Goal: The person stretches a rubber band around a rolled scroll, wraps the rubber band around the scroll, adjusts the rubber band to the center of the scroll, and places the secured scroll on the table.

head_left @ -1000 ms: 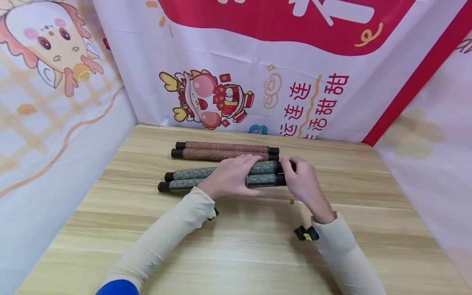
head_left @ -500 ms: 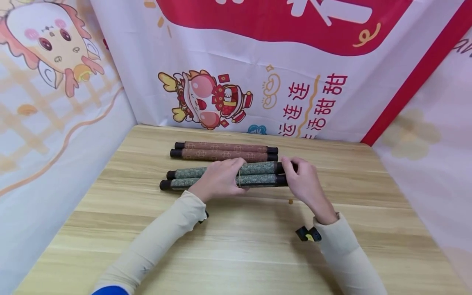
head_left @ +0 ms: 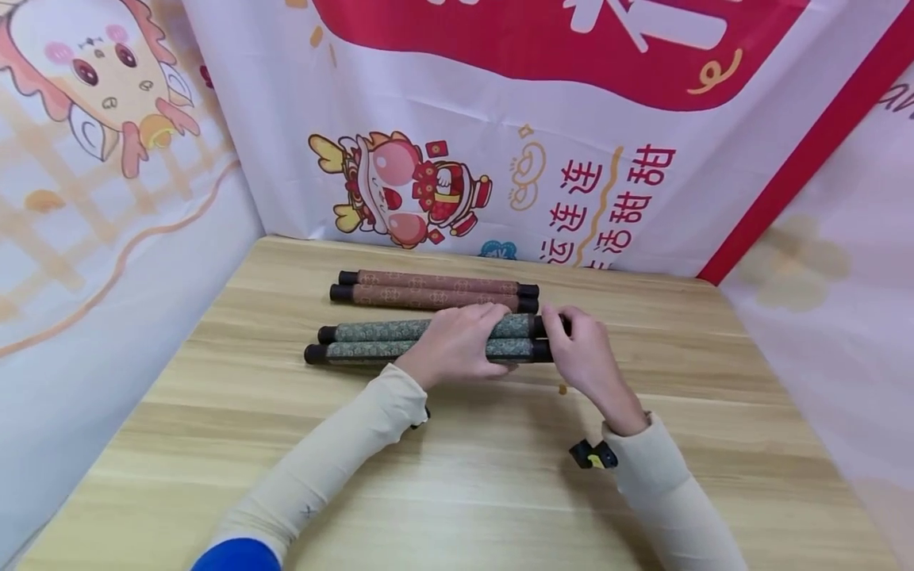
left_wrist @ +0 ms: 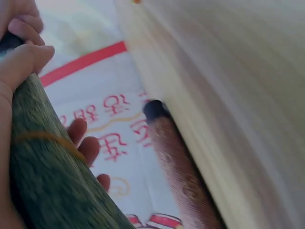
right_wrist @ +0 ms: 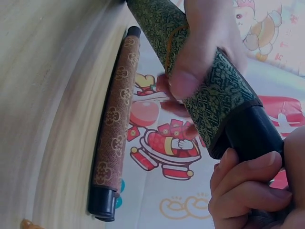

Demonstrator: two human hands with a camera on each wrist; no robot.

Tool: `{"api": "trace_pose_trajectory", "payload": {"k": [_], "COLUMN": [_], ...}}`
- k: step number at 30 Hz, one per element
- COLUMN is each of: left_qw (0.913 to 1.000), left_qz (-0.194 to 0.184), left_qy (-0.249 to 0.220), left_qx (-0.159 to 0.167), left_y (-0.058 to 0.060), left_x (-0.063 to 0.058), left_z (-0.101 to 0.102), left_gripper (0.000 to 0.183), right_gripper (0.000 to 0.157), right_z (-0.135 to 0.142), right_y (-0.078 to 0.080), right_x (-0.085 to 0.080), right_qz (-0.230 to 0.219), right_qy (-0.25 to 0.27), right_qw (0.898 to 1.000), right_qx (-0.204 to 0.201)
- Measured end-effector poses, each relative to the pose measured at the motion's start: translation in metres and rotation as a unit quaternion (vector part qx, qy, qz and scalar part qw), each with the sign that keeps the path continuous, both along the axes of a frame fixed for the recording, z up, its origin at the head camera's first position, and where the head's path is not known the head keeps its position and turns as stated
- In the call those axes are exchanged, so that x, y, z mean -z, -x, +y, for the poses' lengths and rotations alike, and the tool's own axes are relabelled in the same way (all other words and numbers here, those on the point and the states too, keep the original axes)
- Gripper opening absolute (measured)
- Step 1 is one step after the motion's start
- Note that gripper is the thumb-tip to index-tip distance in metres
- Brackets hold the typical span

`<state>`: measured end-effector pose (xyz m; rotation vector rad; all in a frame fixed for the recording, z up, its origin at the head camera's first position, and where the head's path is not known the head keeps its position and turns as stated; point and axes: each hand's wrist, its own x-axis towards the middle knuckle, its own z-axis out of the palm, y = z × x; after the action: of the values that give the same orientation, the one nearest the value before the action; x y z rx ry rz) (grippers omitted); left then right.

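Left hand (head_left: 457, 342) curled round the green rolls (head_left: 374, 350), right hand (head_left: 587, 354) gripped a black end (right_wrist: 252, 132), I judged, for steadiness.

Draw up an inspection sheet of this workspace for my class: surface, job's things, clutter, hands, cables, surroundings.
Surface: wood-grain table.
Job's things: two green rolls, a yellowish band on them; two brown rolls lie side by side beyond.
Clutter: one orange-brown speck on the table, too small to identify.
Hands: left hand grips the green rolls; right hand holds them by a dark end.
Cables: nothing seen.
Surroundings: printed hangings at the left, far and right sides.
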<state>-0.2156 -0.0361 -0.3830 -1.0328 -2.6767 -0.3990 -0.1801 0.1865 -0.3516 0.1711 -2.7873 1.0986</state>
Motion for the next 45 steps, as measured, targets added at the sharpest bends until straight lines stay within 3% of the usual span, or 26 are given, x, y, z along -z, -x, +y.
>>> {"api": "trace_pose_trajectory", "payload": {"k": [6,10,18,21,25,30,36,41,45], "left_qw": [0.9979,0.9954,0.9979,0.9979,0.9956,0.9924,0.9893,0.9850,0.9829], "left_qz": [-0.055,-0.077,-0.063,-0.063,-0.093,-0.122,-0.143,-0.166,-0.179], "left_qy": [0.024,0.033,0.004,0.004,0.010,-0.001,-0.026,-0.029,-0.025], "left_qx": [-0.024,-0.045,0.009,0.011,-0.008,-0.021,0.009,0.035,0.036], "left_y": [0.002,0.001,-0.002,0.004,0.010,0.009,0.005,0.007,0.008], "left_x": [0.015,0.018,0.008,0.012,0.027,0.038,0.027,0.019,0.017], "left_z": [-0.035,-0.052,-0.034,-0.035,-0.063,-0.094,-0.089,-0.088,-0.093], "left_gripper": [0.081,0.083,0.097,0.095,0.092,0.089,0.097,0.090,0.092], "right_gripper": [0.056,0.054,0.063,0.062,0.064,0.067,0.067,0.064,0.062], "right_z": [0.005,0.009,0.009,0.009,0.014,0.022,0.026,0.026,0.026], "right_y": [-0.004,-0.004,-0.003,-0.003,-0.004,-0.001,0.006,0.005,0.005], "right_x": [0.003,0.003,0.002,0.001,0.000,0.002,0.007,0.007,0.008], "right_qz": [-0.013,-0.007,-0.024,-0.023,-0.031,-0.030,-0.034,-0.039,-0.034], "right_qy": [0.004,-0.006,-0.008,-0.010,-0.017,-0.030,-0.038,-0.029,-0.029], "right_qw": [1.000,1.000,1.000,1.000,0.999,0.999,0.999,0.999,0.999], "right_qx": [-0.006,-0.002,-0.001,-0.001,-0.002,-0.001,-0.010,-0.012,-0.010]}}
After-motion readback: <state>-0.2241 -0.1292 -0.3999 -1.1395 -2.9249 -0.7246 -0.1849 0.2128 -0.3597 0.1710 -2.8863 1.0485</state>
